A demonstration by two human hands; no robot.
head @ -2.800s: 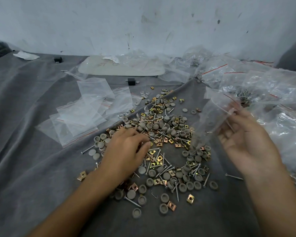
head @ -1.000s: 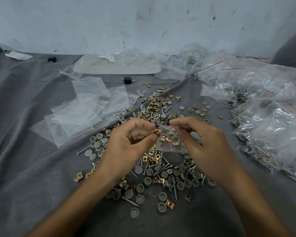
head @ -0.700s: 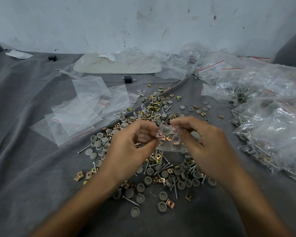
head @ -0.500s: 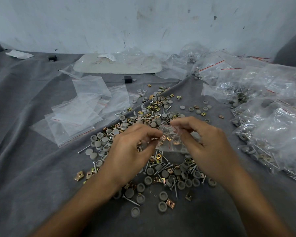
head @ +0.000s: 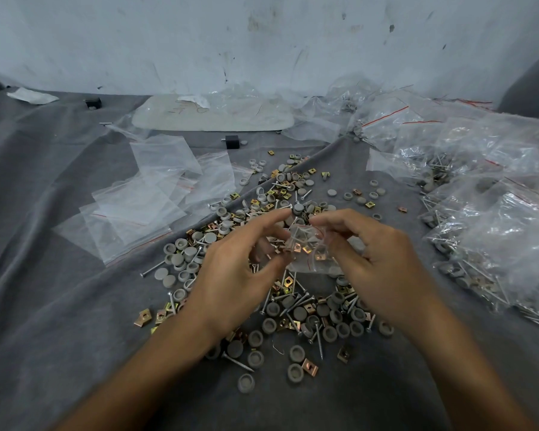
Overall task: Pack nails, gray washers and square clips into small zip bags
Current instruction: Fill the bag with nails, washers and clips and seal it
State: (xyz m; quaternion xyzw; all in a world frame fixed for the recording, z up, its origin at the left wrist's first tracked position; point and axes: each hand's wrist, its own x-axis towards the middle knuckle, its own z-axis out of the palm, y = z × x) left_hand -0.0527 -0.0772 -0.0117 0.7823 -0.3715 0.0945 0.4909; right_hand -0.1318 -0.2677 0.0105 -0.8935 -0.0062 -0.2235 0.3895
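Filling step in hand: small clear zip bag (head: 308, 244) is held up between both hands, just above the loose pile on the gray cloth (head: 59, 306). Right hand (head: 377, 262) fingers pinch the bag's top edge. Left hand (head: 240, 269) fingers are curled at the bag's mouth; can't tell if they're gripping the plastic or a part. Bag contents: several brass-coloured square clips (head: 307, 249); washers or nails inside, can't confirm. Next move, my read: left hand drops to the pile for gray round washers (head: 300, 313) and silver nails (head: 237, 362), right hand keeping the mouth open. Empty clear zip bags (head: 143, 206) stacked left; filled clear bags (head: 495, 231) heaped right, nails and washers visible inside.
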